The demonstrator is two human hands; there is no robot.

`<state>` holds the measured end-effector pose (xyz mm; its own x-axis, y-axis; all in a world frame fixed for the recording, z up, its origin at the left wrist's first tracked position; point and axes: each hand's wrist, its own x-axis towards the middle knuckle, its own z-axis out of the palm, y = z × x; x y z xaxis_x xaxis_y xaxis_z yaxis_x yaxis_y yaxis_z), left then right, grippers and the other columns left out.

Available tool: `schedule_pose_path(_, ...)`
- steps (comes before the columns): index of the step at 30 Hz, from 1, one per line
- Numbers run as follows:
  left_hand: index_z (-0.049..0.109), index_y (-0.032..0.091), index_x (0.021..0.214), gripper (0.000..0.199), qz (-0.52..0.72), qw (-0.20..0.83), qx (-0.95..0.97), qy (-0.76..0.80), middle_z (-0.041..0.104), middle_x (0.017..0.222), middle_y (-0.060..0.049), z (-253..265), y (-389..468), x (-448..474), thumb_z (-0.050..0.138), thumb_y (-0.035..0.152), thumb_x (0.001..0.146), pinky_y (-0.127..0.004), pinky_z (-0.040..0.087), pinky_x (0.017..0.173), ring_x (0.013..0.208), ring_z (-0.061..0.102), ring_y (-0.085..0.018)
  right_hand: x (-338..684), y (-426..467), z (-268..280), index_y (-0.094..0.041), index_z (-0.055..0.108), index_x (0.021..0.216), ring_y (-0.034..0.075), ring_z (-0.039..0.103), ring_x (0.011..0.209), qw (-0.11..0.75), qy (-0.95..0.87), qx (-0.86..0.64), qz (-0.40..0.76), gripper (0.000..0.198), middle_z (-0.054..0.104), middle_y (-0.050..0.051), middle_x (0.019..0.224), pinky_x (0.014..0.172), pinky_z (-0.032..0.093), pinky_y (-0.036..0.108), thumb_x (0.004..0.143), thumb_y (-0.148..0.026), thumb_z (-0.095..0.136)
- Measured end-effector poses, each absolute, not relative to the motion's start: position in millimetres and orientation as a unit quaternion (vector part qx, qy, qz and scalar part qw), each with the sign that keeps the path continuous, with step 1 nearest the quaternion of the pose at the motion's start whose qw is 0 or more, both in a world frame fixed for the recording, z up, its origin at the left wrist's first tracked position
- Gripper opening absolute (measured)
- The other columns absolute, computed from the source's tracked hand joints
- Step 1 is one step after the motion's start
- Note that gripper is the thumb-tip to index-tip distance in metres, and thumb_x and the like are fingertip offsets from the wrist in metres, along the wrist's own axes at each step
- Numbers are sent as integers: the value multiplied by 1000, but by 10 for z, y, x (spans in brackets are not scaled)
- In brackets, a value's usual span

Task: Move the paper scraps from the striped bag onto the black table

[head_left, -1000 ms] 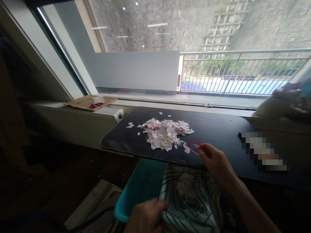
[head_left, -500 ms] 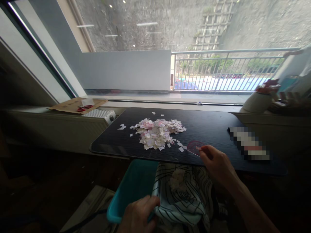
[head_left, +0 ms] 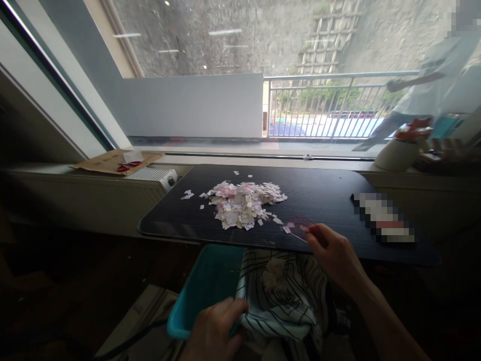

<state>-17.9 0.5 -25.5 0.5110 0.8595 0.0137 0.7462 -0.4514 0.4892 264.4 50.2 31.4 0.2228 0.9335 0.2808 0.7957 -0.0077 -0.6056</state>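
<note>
My right hand (head_left: 332,253), at the front edge of the dark table (head_left: 319,193), pinches a clear protractor (head_left: 298,221) with reddish markings. A few small paper scraps (head_left: 288,228) lie by its left end. Further left spreads a heap of cut white and pinkish paper pieces (head_left: 244,205). Below the table, my left hand (head_left: 220,323) is closed on the rim of a teal plastic bin (head_left: 179,313), right beside a black-lined pale cloth (head_left: 300,301). More paper scraps (head_left: 274,275) rest on that cloth. The left fingertips are partly hidden.
Red-handled scissors (head_left: 130,166) lie on brown paper (head_left: 101,161) at the left, by a white radiator (head_left: 150,176). A blurred-out item (head_left: 383,218) lies at the table's right. A pale pot (head_left: 398,153) stands on the sill. Outside the window, a person (head_left: 417,90) passes the railing.
The protractor and right hand have shifted slightly left, and the scraps by its end lie differently. The left hand stays on the bin. A person has come further into view outside.
</note>
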Motion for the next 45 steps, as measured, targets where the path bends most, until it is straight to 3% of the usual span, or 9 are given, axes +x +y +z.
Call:
schedule_pose_path(15, 60, 23, 95, 33, 94, 227, 841, 482, 65, 88, 1, -246, 32, -153, 52, 4, 69, -25, 44, 73, 83, 62, -19, 2778, 487, 271, -22, 64, 84, 17, 61, 61, 312, -604, -725, 111, 25, 69, 2, 73, 57, 41, 26, 81, -41, 48)
schedule_pose_path(21, 61, 23, 95, 30, 84, 233, 851, 463, 67, 89, 0, -77, 155, -56, 54, 5, 72, -25, 44, 74, 83, 63, -19, 2818, 557, 299, -21, 63, 87, 19, 63, 69, 330, -597, -724, 102, 26, 70, 3, 79, 63, 42, 29, 82, -41, 46)
schedule_pose_path(25, 61, 24, 95, 29, 102, 252, 851, 448, 67, 89, 1, 4, 195, 19, 55, 6, 73, -24, 44, 73, 84, 63, -18, 2850, 508, 318, -22, 63, 84, 18, 61, 62, 303, -604, -728, 116, 25, 68, 1, 72, 58, 40, 28, 81, -42, 48)
schedule_pose_path(37, 61, 23, 93, 23, 138, 286, 843, 434, 67, 87, 2, 41, 216, 130, 57, 7, 76, -23, 41, 71, 83, 62, -17, 2816, 202, 317, -22, 62, 81, 14, 56, 60, 311, -612, -705, 182, 23, 65, -1, 68, 58, 41, 25, 83, -40, 48)
schedule_pose_path(45, 61, 23, 95, 24, 136, 291, 844, 430, 67, 89, 2, 21, 217, 133, 57, 8, 77, -23, 42, 74, 86, 62, -17, 2803, 107, 349, -20, 64, 87, 16, 60, 63, 350, -593, -710, 148, 24, 68, 1, 75, 60, 44, 25, 83, -38, 49)
